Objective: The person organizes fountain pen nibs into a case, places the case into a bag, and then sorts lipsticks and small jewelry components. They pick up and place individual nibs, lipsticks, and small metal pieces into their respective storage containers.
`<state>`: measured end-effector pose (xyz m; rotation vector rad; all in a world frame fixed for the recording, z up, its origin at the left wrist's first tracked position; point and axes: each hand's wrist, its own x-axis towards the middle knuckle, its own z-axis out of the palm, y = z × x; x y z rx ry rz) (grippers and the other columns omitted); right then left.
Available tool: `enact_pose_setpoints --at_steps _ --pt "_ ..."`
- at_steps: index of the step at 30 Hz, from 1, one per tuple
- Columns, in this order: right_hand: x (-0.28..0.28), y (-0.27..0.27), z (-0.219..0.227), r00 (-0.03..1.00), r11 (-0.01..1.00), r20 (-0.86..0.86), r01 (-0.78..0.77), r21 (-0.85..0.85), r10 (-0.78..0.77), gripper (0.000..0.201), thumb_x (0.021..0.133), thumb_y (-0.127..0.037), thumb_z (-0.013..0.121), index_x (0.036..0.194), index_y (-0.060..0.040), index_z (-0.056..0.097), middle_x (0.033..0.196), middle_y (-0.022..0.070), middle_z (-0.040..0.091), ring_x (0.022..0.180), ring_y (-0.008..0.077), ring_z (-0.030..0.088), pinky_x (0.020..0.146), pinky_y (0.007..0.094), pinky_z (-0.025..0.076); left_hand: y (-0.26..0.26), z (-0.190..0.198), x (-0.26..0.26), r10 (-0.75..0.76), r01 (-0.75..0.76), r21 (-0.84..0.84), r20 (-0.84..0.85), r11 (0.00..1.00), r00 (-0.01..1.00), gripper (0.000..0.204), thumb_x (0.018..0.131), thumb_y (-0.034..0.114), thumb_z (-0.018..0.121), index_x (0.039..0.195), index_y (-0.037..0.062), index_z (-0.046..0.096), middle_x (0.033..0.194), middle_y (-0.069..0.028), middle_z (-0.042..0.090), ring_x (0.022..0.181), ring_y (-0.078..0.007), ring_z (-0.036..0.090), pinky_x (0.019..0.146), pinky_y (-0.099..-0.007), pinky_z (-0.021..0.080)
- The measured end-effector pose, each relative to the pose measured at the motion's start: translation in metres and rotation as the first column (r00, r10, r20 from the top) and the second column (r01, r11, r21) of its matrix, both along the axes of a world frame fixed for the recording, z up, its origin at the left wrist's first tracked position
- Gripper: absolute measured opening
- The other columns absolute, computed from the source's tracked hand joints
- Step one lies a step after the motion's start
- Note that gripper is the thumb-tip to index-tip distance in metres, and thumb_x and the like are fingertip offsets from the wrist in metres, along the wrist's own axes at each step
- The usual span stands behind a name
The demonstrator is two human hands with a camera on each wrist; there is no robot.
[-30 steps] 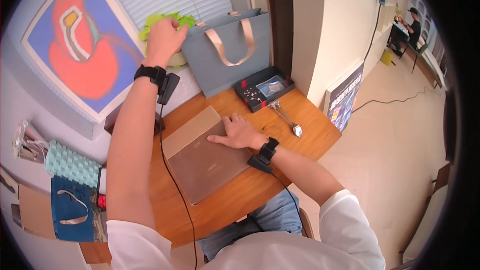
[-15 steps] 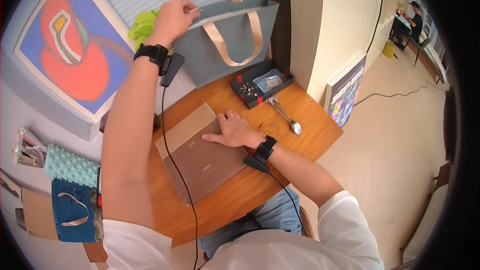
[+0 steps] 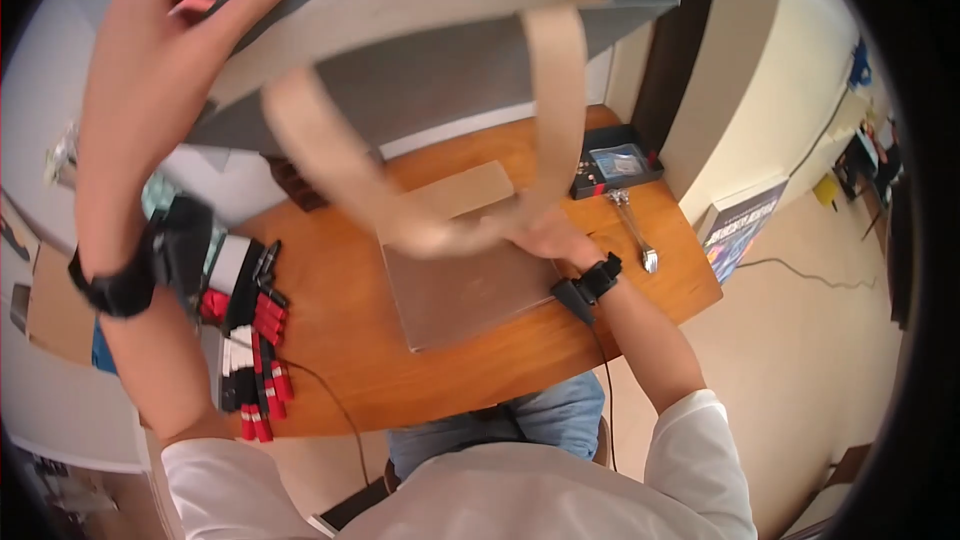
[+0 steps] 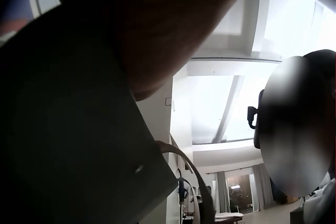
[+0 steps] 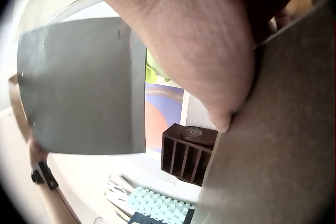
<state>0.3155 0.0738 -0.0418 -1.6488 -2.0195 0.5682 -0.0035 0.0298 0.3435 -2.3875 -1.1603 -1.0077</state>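
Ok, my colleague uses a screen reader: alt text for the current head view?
A person's left grip holds up a grey bag, its handle hanging across the view. The right grip rests on a brown box on a wooden table near cutlery and a black tray.

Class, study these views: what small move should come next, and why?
Probably lower the bag onto the table left of the box, where wood shows: the left hand holds it aloft by its rim, while the right hand touches the box.
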Motion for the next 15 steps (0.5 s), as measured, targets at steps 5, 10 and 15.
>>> enact_pose_setpoints --at_steps 5,10,15 --pt "0.013 0.015 -0.011 0.994 0.993 -0.03 -0.099 0.07 0.101 0.106 0.096 -0.079 0.07 0.146 0.0138 0.06 0.138 0.0401 0.063 0.136 0.0529 0.06 0.116 0.0518 0.05 -0.074 -0.07 -0.084 0.173 -0.148 -0.156 0.165 0.977 0.971 0.016 0.107 0.012 0.077 0.114 -0.0014 0.074 0.105 0.0007 0.071 0.103 -0.0078 0.064 0.093 -0.0262 0.054" --pt "-0.007 -0.006 0.027 0.996 0.998 -0.081 -0.029 -0.05 0.025 0.1 0.097 -0.076 0.071 0.147 0.0104 0.063 0.138 0.0386 0.064 0.134 0.05 0.062 0.115 0.0511 0.051 -0.101 -0.142 -0.134 0.346 -0.302 -0.204 0.242 0.931 0.906 0.018 0.108 0.013 0.077 0.115 -0.0031 0.074 0.103 -0.004 0.076 0.102 -0.0109 0.068 0.093 -0.0275 0.054" --pt "-0.007 -0.009 0.037 0.995 0.993 -0.091 -0.057 -0.107 0.048 0.092 0.099 -0.073 0.072 0.147 0.0061 0.066 0.135 0.036 0.065 0.133 0.0478 0.064 0.112 0.0492 0.053 -0.11 -0.18 -0.129 0.381 -0.31 -0.236 0.373 0.921 0.846 0.018 0.108 0.01 0.075 0.116 -0.0052 0.072 0.103 -0.0098 0.079 0.103 -0.0148 0.076 0.091 -0.0288 0.056"
